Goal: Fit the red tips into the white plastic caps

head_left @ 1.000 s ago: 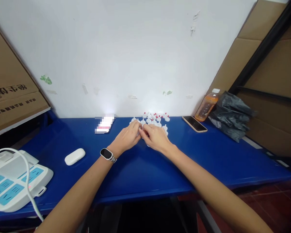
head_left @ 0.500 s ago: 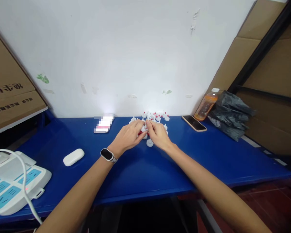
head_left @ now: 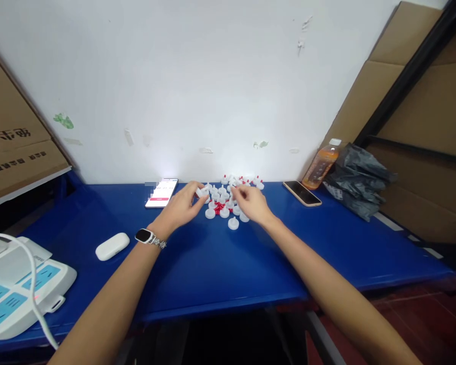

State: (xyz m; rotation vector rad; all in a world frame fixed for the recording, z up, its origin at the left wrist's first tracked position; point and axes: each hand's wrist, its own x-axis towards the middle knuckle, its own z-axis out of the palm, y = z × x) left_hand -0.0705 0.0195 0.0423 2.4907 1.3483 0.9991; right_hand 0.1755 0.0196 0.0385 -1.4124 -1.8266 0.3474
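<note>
My left hand [head_left: 182, 204] is closed round a white plastic spout cap [head_left: 201, 192], which shows between thumb and fingers at the left edge of a pile of similar caps. My right hand [head_left: 252, 204] is pinched at the pile's right side; what its fingertips hold, if anything, is hidden. Between my hands lie several loose white spout caps [head_left: 210, 214], wide at the base with a thin nozzle. Small red tips [head_left: 219, 208] are heaped among them. Toward the wall stand caps with red tips on their nozzles [head_left: 260, 185]. One loose cap [head_left: 233, 223] sits nearest me.
On the blue table [head_left: 213, 274], a lit phone [head_left: 161, 194], a white earbud case [head_left: 112, 247] and a power strip [head_left: 30, 294] lie left. Right are a dark phone [head_left: 302, 193], an orange drink bottle [head_left: 321, 165] and a black plastic bag [head_left: 361, 180]. A white wall [head_left: 213, 91] rises behind.
My hands were together over the pile and have moved apart. The left went leftward with a white cap, the right slightly right, uncovering the caps and red tips between them.
</note>
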